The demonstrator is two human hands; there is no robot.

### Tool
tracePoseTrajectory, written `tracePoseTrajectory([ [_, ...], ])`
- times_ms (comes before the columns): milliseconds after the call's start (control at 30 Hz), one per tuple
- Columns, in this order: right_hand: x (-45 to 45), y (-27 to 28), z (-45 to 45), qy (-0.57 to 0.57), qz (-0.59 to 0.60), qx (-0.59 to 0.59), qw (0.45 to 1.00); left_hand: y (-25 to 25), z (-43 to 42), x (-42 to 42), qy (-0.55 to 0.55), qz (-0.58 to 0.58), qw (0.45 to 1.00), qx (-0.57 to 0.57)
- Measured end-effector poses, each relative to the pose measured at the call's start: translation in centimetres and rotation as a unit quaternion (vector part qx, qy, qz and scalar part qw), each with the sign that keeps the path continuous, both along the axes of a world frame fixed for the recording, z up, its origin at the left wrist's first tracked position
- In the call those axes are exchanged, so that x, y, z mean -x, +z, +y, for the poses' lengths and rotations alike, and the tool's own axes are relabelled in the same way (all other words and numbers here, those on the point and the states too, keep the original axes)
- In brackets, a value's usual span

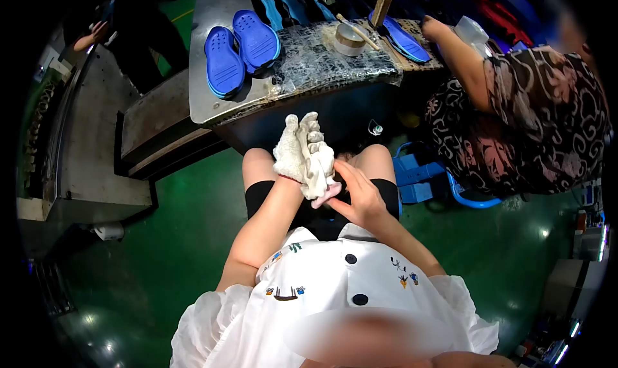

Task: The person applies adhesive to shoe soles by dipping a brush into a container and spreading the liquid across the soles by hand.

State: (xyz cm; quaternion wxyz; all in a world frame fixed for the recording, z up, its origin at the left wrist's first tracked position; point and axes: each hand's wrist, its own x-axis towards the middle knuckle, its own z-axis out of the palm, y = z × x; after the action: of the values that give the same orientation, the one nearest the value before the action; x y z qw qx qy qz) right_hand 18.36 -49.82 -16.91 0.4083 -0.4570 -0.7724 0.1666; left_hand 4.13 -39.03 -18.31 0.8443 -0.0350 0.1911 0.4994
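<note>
A white knitted work glove covers my left hand (289, 152), which is raised above my lap. Against its right side is a second, crumpled white glove (317, 165), pressed by the gloved hand. My right hand (358, 197) is bare, with its fingers and thumb at the lower right edge of that second glove. Something pink (327, 195) shows at the lower end of the glove, near my right thumb; I cannot tell what it is. A dark red band circles my left wrist.
Two blue shoe soles (225, 62) rest on the metal table (201, 101). Further right are a tape roll (349, 38) with a brush across it and another blue sole (405, 40). A co-worker in a patterned top (528, 110) sits at right, near a blue stool (417, 181). Another person stands upper left.
</note>
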Motion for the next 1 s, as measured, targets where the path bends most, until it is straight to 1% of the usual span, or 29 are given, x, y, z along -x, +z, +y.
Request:
tracePoseTrajectory([
  [33, -0.1, -1.0, 0.1, 0.005, 0.000, 0.004, 1.000, -0.5, 0.2, 0.0, 0.005, 0.000, 1.000, 0.004],
  [100, 0.4, -1.3, 0.5, -0.041, 0.006, -0.002, 0.999, -1.7, 0.3, 0.1, 0.039, 0.064, 0.997, 0.033],
  [167, 0.3, -2.0, 0.7, -0.047, -0.008, -0.004, 0.999, -3.4, 0.5, 0.2, 0.055, 0.080, 0.993, 0.064],
  [233, -0.2, -3.8, 1.1, -0.038, 0.006, 0.032, 0.999, -6.2, 0.9, 0.0, 0.025, 0.135, 0.989, 0.061],
  [267, -0.3, -4.2, 1.1, -0.066, 0.050, 0.059, 0.995, -6.1, 0.7, -0.4, 0.031, 0.179, 0.980, 0.077],
  [300, -0.5, -4.5, 1.0, -0.071, 0.051, 0.059, 0.994, -6.1, 0.6, -0.3, 0.004, 0.165, 0.983, 0.077],
  [333, -0.7, -4.8, 0.8, -0.113, 0.117, 0.151, 0.975, -6.0, 0.5, -0.6, 0.015, 0.158, 0.984, 0.087],
  [367, -0.9, -5.0, 0.7, -0.152, 0.181, 0.243, 0.941, -5.6, 0.3, -1.0, 0.027, 0.150, 0.983, 0.098],
  [400, -1.0, -5.2, 0.7, -0.153, 0.180, 0.243, 0.941, -5.2, 0.2, -1.6, 0.021, 0.166, 0.983, 0.080],
  [433, -1.0, -5.4, 0.8, -0.169, 0.158, 0.223, 0.947, -4.8, -0.5, -2.1, -0.001, 0.174, 0.984, 0.041],
  [500, -0.9, -5.7, 1.1, -0.198, 0.115, 0.184, 0.956, -3.8, -1.8, -2.8, -0.128, 0.196, 0.972, -0.034],
  [533, -1.0, -5.6, 1.4, -0.176, 0.052, 0.169, 0.968, -3.9, -2.9, -3.5, -0.134, 0.220, 0.964, -0.068],
  [567, -0.9, -6.1, 1.4, -0.174, 0.053, 0.167, 0.969, -4.1, -4.0, -4.1, -0.142, 0.244, 0.954, -0.103],
  [600, -0.7, -6.9, 1.3, -0.138, 0.045, 0.159, 0.977, -4.6, -4.8, -4.5, -0.093, 0.337, 0.926, -0.145],
  [633, -0.8, -7.5, 1.4, -0.101, 0.034, 0.150, 0.983, -5.1, -3.9, -4.8, -0.144, 0.369, 0.916, -0.062],
  [667, -0.6, -7.2, 1.7, -0.052, 0.067, 0.141, 0.986, -6.0, -3.1, -4.4, -0.116, 0.345, 0.931, -0.032],
  [733, -0.6, -4.5, 2.2, 0.017, 0.093, 0.221, 0.971, -4.7, -1.6, -3.4, -0.048, 0.283, 0.957, 0.047],
  [767, -0.7, -3.8, 2.6, 0.045, 0.097, 0.266, 0.958, -6.7, -0.7, -2.1, -0.036, 0.240, 0.969, 0.052],
  [800, -1.0, -4.3, 3.1, 0.044, 0.103, 0.245, 0.963, -5.9, -0.2, -0.9, -0.026, 0.252, 0.967, 0.038],
  [833, -1.5, -5.0, 4.0, 0.036, 0.075, 0.163, 0.983, -5.1, 0.1, 0.2, -0.016, 0.266, 0.964, 0.025],
  [867, -1.7, -5.6, 5.1, 0.005, 0.113, 0.164, 0.980, -3.8, 0.3, 1.5, -0.018, 0.273, 0.962, 0.003],
  [900, -2.0, -6.0, 6.4, -0.027, 0.150, 0.166, 0.974, -3.6, 0.6, 2.7, -0.010, 0.249, 0.968, -0.022],
  [933, -2.4, -6.0, 8.0, -0.026, 0.204, 0.209, 0.956, -3.3, 0.6, 4.0, 0.002, 0.229, 0.973, -0.031],
  [967, -2.0, -1.0, 9.5, -0.043, 0.140, 0.215, 0.966, -2.7, 0.5, 4.9, 0.012, 0.207, 0.977, -0.040],
  [1000, -1.8, -1.3, 11.6, -0.016, 0.165, 0.141, 0.976, -2.8, 0.4, 5.5, 0.050, 0.293, 0.952, -0.077],
])
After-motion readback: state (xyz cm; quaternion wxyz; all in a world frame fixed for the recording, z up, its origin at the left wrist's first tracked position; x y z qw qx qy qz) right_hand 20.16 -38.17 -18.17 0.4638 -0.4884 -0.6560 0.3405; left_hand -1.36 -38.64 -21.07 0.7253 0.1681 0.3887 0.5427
